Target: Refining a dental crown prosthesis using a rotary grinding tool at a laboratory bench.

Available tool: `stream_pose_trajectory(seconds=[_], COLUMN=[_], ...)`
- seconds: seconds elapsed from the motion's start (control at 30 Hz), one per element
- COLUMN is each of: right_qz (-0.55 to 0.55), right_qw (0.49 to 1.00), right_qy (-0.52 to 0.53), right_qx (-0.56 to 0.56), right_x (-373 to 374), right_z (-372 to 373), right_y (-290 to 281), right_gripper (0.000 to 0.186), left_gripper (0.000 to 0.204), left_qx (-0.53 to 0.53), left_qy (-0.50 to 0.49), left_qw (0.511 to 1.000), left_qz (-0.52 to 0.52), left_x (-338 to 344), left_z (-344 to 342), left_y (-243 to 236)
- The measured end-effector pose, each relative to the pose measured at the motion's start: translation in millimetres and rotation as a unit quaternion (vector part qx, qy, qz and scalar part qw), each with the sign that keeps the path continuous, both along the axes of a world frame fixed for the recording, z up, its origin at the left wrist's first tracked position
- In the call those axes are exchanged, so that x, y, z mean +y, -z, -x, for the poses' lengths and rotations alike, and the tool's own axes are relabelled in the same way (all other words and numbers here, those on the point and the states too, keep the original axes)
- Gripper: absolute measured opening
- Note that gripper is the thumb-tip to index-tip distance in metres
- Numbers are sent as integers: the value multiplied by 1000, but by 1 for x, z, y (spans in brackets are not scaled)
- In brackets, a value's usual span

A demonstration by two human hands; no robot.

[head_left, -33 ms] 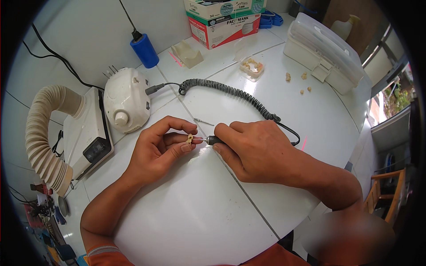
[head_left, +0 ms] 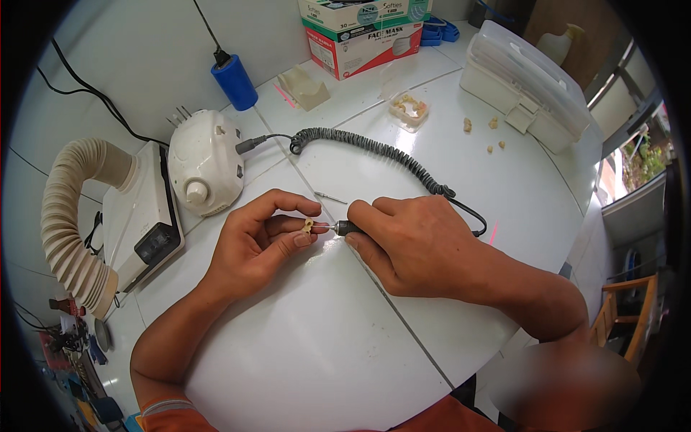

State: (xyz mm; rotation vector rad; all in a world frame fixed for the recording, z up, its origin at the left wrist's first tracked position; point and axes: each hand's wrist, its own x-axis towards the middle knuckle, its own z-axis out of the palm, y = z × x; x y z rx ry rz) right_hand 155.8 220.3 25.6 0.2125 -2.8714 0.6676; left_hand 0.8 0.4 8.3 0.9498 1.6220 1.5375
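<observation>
Looks mid-work: my left hand (head_left: 252, 248) pinches yellowish dental piece (head_left: 309, 226), right hand (head_left: 428, 245) grips rotary handpiece (head_left: 347, 227), right of control unit (head_left: 209, 162); four loose pieces (head_left: 467, 125) farther right, status unclear.

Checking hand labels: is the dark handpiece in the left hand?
No, the right hand grips the dark handpiece, while the left hand holds a small yellowish piece.

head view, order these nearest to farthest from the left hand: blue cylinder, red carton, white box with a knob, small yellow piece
From the left hand:
1. Small yellow piece, held in it
2. White box with a knob, beyond and left
3. Blue cylinder, farther back
4. Red carton, back and right
</observation>
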Motion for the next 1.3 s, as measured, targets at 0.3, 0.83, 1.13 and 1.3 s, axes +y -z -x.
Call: stream_pose_trajectory(seconds=[0.3, 0.83, 1.13, 1.3], right_qz=[-8, -29, -42, -38], right_qw=[1000, 999, 999, 999], right_qy=[-1, -23, -1, -26], right_qx=[3, 17, 1, -8], right_x=[-1, -1, -5, -3], right_z=[0, -2, -2, -2], right_y=[0, -1, -1, -3], right_gripper=[23, 20, 20, 21], left_gripper=[23, 12, 12, 12], left_qx=[15, 37, 43, 57], left_qy=[7, -24, -27, -27], left_qw=[999, 998, 998, 997], left_qz=[-34, 35, 36, 36], left_x=[-2, -1, -1, -3], left_z=[2, -2, -4, -4], left_y=[11, 3, 3, 5])
